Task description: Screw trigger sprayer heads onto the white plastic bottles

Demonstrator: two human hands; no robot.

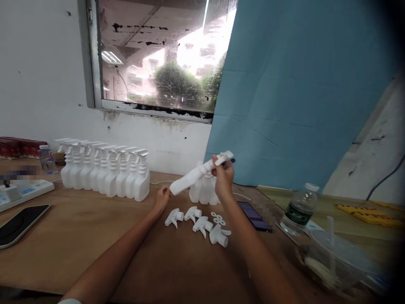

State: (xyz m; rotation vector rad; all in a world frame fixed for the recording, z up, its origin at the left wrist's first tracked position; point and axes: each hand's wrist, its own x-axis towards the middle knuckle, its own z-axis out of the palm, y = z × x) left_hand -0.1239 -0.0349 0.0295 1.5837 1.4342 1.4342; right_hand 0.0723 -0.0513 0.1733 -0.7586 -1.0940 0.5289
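My right hand [224, 175] is wrapped round the top of a white spray bottle [191, 176], near its trigger head. The bottle is tilted far over, its base pointing down and left. Against that base, the fingers of my left hand [162, 198] are closed; the exact grip is small and partly hidden. Below the bottle, several loose white trigger sprayer heads [202, 226] lie on the brown tabletop [158, 266]. Small white rings [218, 219] lie beside them. Behind the held bottle stand more white bottles [204, 190], their tops mostly covered.
A row of white spray bottles [104, 171] with heads fitted stands at back left. Farther left are a power strip [28, 194], a phone [22, 223] and a small bottle [47, 159]. To the right are another phone [255, 216], a water bottle [299, 211] and a plastic container [341, 257].
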